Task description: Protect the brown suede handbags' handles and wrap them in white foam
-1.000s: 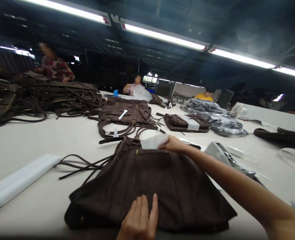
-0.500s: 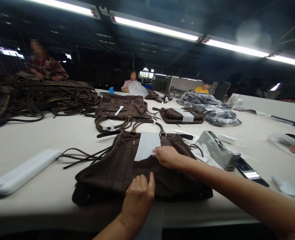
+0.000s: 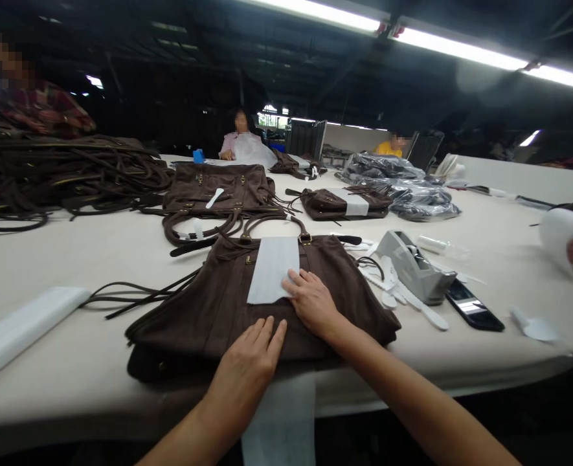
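A dark brown handbag (image 3: 218,310) lies flat in front of me, its looped handles pointing away. A white, thin foam-like strip (image 3: 272,268) runs over its top edge and down part of its front. My right hand (image 3: 313,305) rests on the bag with fingers stretched out, the tips at the strip's lower right corner. Lower down, my left hand (image 3: 252,353) lies with fingers extended on the bag's near part. Another length of white strip (image 3: 281,421) hangs over the table edge below the bag; its link to the upper piece is hidden.
A grey tape dispenser (image 3: 415,268), white tag-like pieces (image 3: 426,314) and a phone (image 3: 475,304) lie to the right. A long white bundle (image 3: 28,323) is at left. Farther back are more brown bags (image 3: 218,188) and plastic-wrapped ones (image 3: 407,184). Co-workers sit around; one hand holds white sheeting (image 3: 565,243).
My right hand has gone from gripping the strip's edge to lying flatter on the bag. My left fingers have lowered onto the bag. The view has shifted, and the white sheeting at right has lifted.
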Available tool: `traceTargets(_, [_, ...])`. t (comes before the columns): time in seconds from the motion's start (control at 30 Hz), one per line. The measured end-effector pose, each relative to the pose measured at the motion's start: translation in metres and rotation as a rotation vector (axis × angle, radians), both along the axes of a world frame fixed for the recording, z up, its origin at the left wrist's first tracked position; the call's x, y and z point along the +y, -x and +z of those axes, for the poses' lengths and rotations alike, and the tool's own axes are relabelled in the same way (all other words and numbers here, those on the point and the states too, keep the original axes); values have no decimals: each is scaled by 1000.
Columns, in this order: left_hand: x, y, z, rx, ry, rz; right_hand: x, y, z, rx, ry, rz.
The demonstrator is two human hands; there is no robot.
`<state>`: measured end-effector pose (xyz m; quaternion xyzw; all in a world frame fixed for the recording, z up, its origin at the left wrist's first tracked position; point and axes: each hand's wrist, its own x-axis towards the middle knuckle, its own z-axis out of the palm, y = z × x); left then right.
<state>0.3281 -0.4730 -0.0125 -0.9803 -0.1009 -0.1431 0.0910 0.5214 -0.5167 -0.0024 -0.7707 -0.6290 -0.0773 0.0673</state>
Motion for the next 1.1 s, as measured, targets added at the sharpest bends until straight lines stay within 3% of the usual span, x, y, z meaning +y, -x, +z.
traceTargets(0.13, [10, 1, 38, 129, 393, -18, 1, -8, -3, 134, -64, -1])
traceTargets(0.27, [19, -14, 76, 133, 573, -19, 0, -13, -6, 304, -133, -65])
traceTargets(0.4, [40, -62, 101, 122, 675, -87, -5, -17, -5, 333, -192, -17])
traceTargets(0.47, [59, -94, 104, 136, 604, 107, -9, -17, -2, 332, -221, 20])
traceTargets(0.53, [80, -121, 98, 169, 590, 188, -11, -17, 0, 332, -227, 37])
traceTargets(0.63, [102, -137, 77, 320, 619, 141, -13, -17, 2, 315, -208, 35])
traceTargets(0.83, [119, -111, 40, 359, 612, -75, -19, -14, 3, 326, -179, 105])
traceTargets(1.0, [126, -96, 16, 208, 674, -202, -73, 14, 9, 474, -400, 249])
traceTargets(1.1, [128, -91, 5, 53, 794, -273, -119, 28, -5, 295, -448, 430])
